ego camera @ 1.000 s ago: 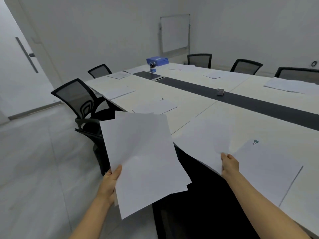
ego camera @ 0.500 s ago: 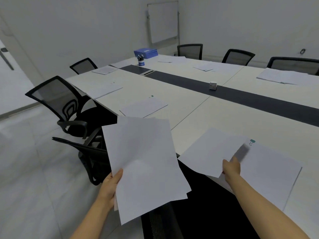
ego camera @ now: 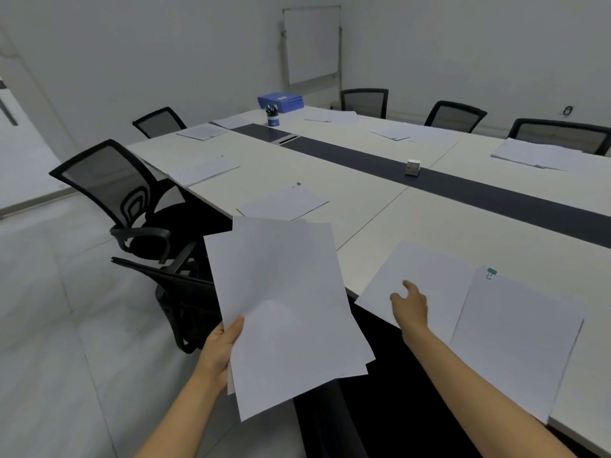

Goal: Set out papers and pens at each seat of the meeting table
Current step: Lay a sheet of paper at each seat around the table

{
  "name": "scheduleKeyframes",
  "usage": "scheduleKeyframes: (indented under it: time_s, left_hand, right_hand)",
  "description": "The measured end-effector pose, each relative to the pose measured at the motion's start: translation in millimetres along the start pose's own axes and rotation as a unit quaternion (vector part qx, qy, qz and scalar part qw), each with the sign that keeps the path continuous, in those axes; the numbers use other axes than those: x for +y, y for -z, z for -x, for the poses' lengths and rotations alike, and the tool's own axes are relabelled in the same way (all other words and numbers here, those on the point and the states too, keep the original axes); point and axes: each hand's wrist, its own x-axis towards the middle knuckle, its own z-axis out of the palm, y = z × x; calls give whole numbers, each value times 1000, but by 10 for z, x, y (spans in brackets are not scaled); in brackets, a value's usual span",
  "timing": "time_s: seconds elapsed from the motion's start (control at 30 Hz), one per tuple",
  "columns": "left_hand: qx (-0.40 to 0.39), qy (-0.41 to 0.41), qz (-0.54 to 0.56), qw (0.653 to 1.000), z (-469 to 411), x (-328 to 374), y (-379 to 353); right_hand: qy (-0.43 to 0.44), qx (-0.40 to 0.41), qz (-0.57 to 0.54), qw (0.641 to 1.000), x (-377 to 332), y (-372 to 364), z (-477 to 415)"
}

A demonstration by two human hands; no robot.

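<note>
Papers pinched in grip of left hand — right hand slack-fingered, empty, above loose sheet.

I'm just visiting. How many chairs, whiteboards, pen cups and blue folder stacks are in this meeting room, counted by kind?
Chairs: 6
Whiteboard: 1
Pen cup: 1
Blue folder stack: 1
Total: 9

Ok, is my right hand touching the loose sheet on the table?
Cannot tell. The head view shows the right hand open over the loose sheet, but neither contact nor a gap shows plainly.
</note>
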Motion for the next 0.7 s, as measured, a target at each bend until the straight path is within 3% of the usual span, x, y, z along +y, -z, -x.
scheduleKeyframes:
  time_s: [0.37, 0.7]
  left_hand:
    - [13, -35, 32, 999, 124, 667, 759]
    - [7, -59, 42, 997, 330, 1179, 1558]
  right_hand:
    - [103, -175, -45, 978, -806, -1027, 1108]
    - [142, -252, -39, 956, -1138, -1620, 1675]
